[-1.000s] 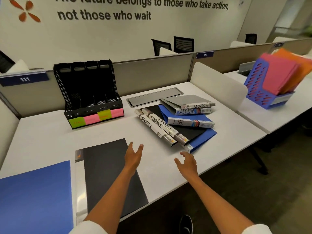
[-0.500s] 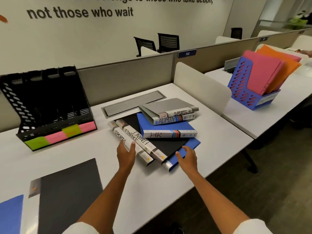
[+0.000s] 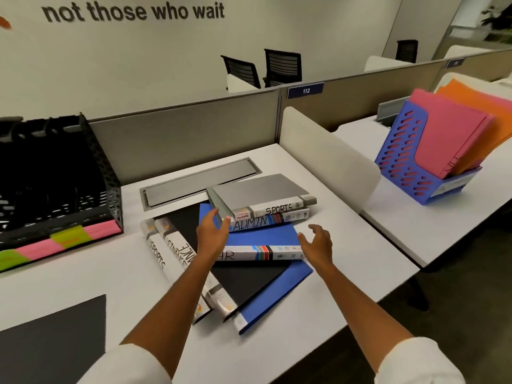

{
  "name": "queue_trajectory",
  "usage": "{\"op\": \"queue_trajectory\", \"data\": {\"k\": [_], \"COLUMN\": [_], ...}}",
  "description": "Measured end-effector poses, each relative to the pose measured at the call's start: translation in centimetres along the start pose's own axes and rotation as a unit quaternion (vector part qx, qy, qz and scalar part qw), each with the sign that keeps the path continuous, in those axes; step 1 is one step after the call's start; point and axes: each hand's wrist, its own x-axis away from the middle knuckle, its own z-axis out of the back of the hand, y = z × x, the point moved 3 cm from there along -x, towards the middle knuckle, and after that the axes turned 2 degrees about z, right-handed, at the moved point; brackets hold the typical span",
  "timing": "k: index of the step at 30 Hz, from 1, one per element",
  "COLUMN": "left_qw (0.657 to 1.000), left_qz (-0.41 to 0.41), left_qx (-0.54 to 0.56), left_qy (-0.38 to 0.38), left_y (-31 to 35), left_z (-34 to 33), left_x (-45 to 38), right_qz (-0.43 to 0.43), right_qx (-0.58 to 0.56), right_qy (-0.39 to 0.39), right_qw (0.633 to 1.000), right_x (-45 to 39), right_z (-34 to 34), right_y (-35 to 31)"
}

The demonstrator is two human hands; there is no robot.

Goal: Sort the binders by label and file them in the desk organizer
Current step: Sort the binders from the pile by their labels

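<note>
**While the pile is loose, a slide is the main risk**

While both hands are spread and nothing is yet gripped, the stack of binders is reached from two sides. The left hand [image 3: 212, 234] is held wide with fingers straight, its fingertips at the near-left corner of the grey binder [image 3: 260, 194] marked SPORTS, which lies on top of the ADMIN binder [image 3: 273, 219]. Whether the corner is actually touched cannot be told. The right hand [image 3: 315, 241] is held open with loosely curved fingers, just above the right end of the blue HR binder [image 3: 257, 245].

These three are piled askew on a black binder [image 3: 243, 278] and a blue binder [image 3: 277, 292], with a second SPORTS binder [image 3: 158, 256] and a FINANCE binder [image 3: 177, 253] at the left of the heap. The black organizer [image 3: 55, 189], its slots marked by pink and green notes, stands well apart at the far left of the desk [image 3: 332, 314].

If only the top binder is lifted by one corner, it could be tipped and the ADMIN binder dragged with it. Smooth covers are judged likely to slip on one another, so a sideways pull might send lower binders toward the near edge. Since two binders are marked SPORTS, and the slot notes cannot be read here, a misfiling could follow.
</note>
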Motion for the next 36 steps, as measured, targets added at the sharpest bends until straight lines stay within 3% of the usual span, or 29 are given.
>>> {"op": "queue_trajectory", "data": {"k": [14, 23, 30, 36], "left_qw": [0.995, 0.993, 0.994, 0.992], "left_qz": [0.062, 0.082, 0.102, 0.111], "left_qx": [-0.056, -0.073, -0.049, 0.047], "left_qy": [-0.048, -0.040, -0.003, 0.044], "left_y": [0.1, -0.7, -0.9, 0.1], "left_z": [-6.5, -7.3, -6.8, -5.2], "left_x": [-5.7, -7.0, -7.2, -7.7], "right_qz": [-0.014, -0.036, -0.098, -0.189], "right_qx": [-0.038, -0.048, -0.141, -0.299], "right_qy": [-0.055, -0.111, -0.041, 0.003], "right_qw": [0.998, 0.992, 0.984, 0.935], "right_x": [-13.5, -17.0, -17.7, -17.5], "right_z": [1.3, 0.4, 0.6, 1.1], "right_y": [-0.8, 0.2, 0.2, -0.5]}}
